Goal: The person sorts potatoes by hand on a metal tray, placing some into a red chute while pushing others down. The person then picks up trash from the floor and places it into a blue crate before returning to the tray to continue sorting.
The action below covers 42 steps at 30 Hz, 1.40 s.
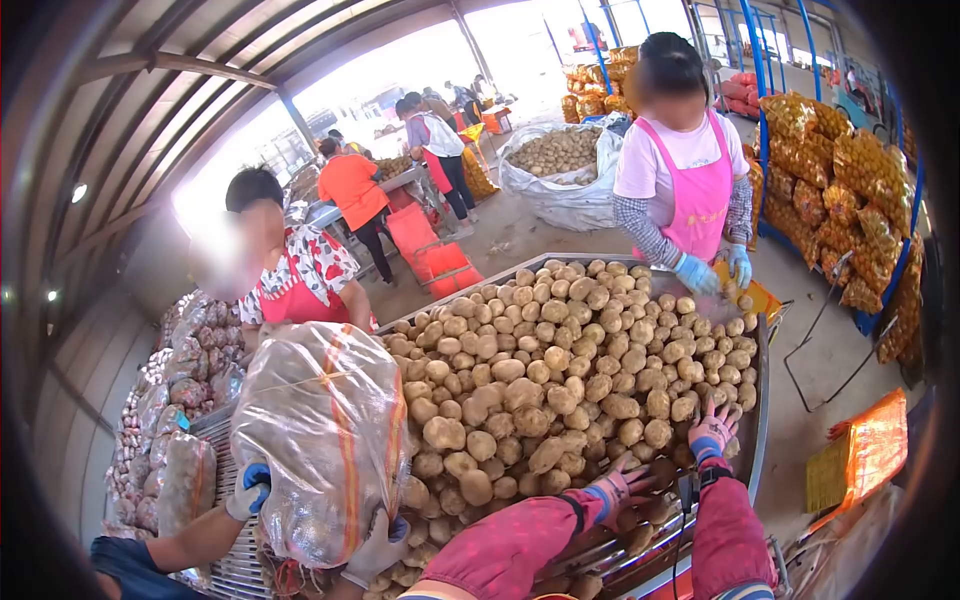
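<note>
A wide heap of potatoes (525,395) covers the metal sorting table (762,385) before me. My left hand (622,484), in a patterned glove below a pink sleeve, reaches to the heap's near edge. Its fingers are spread beside a few darker potatoes, and I see nothing gripped in them. Farther right, my right hand (712,428) rests with fingers apart on potatoes near the table's right side; a dark band circles that wrist. Below both hands, metal bars (640,562) of the table show, with some loose potatoes on them.
At left, another person's gloved hands hold a large translucent sack (315,440). A worker in a pink apron (695,195) stands across the table; another (300,265) stands at far left. Stacked potato sacks (830,180) line the right, and orange mesh bags (865,450) lie nearer.
</note>
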Tool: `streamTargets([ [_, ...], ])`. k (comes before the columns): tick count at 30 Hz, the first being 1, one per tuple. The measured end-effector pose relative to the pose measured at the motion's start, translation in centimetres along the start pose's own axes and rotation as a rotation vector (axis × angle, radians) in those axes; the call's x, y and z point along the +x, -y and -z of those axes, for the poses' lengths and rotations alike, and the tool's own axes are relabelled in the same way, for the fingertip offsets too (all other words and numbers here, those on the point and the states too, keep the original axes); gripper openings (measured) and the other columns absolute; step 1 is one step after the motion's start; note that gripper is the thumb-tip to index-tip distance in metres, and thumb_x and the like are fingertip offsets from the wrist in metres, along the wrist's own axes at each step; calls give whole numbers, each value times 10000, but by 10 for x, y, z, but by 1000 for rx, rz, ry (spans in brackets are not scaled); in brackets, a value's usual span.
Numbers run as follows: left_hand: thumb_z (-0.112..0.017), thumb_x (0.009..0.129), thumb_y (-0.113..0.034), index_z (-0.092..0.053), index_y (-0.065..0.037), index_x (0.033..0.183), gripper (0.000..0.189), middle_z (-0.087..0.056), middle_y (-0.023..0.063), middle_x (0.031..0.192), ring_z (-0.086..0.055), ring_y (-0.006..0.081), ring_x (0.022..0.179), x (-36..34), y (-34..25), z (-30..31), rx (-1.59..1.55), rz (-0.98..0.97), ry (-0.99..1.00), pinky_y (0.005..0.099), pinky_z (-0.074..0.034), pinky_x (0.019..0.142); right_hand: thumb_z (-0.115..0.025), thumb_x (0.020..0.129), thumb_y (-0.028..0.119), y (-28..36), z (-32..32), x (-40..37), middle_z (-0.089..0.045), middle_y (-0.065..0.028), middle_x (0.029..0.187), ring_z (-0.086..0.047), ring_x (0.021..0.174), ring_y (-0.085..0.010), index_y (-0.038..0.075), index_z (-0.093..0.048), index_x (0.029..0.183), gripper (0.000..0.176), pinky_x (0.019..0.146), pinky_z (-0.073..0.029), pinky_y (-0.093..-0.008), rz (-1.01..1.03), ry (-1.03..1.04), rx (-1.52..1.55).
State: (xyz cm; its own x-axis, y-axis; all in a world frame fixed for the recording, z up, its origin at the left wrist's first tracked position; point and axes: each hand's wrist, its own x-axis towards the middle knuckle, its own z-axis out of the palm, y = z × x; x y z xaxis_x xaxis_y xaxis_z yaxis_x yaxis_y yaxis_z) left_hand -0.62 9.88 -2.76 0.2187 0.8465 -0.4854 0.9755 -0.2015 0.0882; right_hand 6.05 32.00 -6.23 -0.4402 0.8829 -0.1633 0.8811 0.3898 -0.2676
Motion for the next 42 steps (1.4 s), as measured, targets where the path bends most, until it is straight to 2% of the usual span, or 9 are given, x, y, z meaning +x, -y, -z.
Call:
streamTargets([
  [5, -529, 849, -516, -352, -222, 1425, 671, -315, 63, 1487, -191, 330, 1402, -72, 4, 21, 89, 138, -33, 599, -89, 1107, -575, 840, 368, -43, 2, -39, -295, -254, 1450, -225, 1362, -427, 190, -324, 1437, 672, 1128, -134, -507, 295, -44, 325],
  [6, -560, 740, -636, -367, -258, 1415, 798, -268, 75, 1504, -127, 380, 1405, -63, 18, -10, 68, 107, -101, 678, -36, 1062, -595, 824, 385, -56, 11, -62, -294, -264, 1446, -222, 1359, -436, 171, -327, 1434, 700, 1130, -129, -503, 341, -56, 315],
  [10, -574, 753, -598, -344, -220, 1427, 806, -272, 117, 1498, -192, 393, 1386, -82, -13, 17, -38, 344, -29, 654, -60, 1075, -667, 712, 533, -100, -7, -151, -267, -300, 1443, -199, 1359, -460, 129, -337, 1423, 882, 1130, -103, -523, 363, 64, 212],
  [15, -621, 719, -587, -299, -220, 1442, 873, -263, 142, 1496, -215, 400, 1380, -122, -77, 5, -84, 223, 64, 658, -76, 1073, -676, 622, 665, -61, -8, -202, -210, -381, 1418, -144, 1361, -493, 124, -285, 1440, 1056, 1128, -53, -541, 476, 212, -75],
  [18, -620, 710, -592, -333, -172, 1427, 879, -247, 152, 1502, -177, 393, 1395, -113, -68, -49, -106, 184, 29, 651, -37, 1081, -739, 559, 662, -33, -5, -188, -19, -430, 1427, -8, 1371, -519, 130, -190, 1476, 1194, 1128, -34, -535, 234, 280, 180],
  [22, -472, 729, -704, -370, -172, 1407, 868, -246, 108, 1506, -87, 363, 1416, -85, -40, -71, -160, 161, -178, 593, 35, 1104, -754, 630, 521, -25, -20, -144, -67, -387, 1453, -175, 1344, -514, 127, -201, 1477, 1086, 1107, -241, -463, 203, 35, 184],
  [25, -540, 740, -647, -458, -228, 1333, 731, -380, 73, 1432, -215, 355, 1374, -73, -23, -23, 5, 251, -87, 577, -87, 1107, -664, 698, 589, -6, -21, -108, -177, -286, 1487, -255, 1337, -448, 161, -296, 1452, 941, 1071, -244, -533, 290, -141, 85],
  [30, -549, 764, -635, -373, -233, 1415, 784, -352, 101, 1462, -221, 329, 1389, -80, -19, 12, 76, 467, -84, 577, -84, 1105, -633, 760, 526, -1, 6, -68, -271, -177, 1485, -175, 1385, -412, 240, -338, 1426, 782, 1118, -145, -526, 257, 102, 33],
  [42, -710, 633, -585, -409, -252, 1386, 877, -367, 153, 1428, -259, 366, 1356, -211, -130, -39, -181, 749, -224, 651, -29, 1071, -686, 686, 550, -63, 7, -249, -352, -209, 1408, -253, 1348, -411, 208, -428, 1365, 802, 1114, -114, -563, 710, 187, -89],
])
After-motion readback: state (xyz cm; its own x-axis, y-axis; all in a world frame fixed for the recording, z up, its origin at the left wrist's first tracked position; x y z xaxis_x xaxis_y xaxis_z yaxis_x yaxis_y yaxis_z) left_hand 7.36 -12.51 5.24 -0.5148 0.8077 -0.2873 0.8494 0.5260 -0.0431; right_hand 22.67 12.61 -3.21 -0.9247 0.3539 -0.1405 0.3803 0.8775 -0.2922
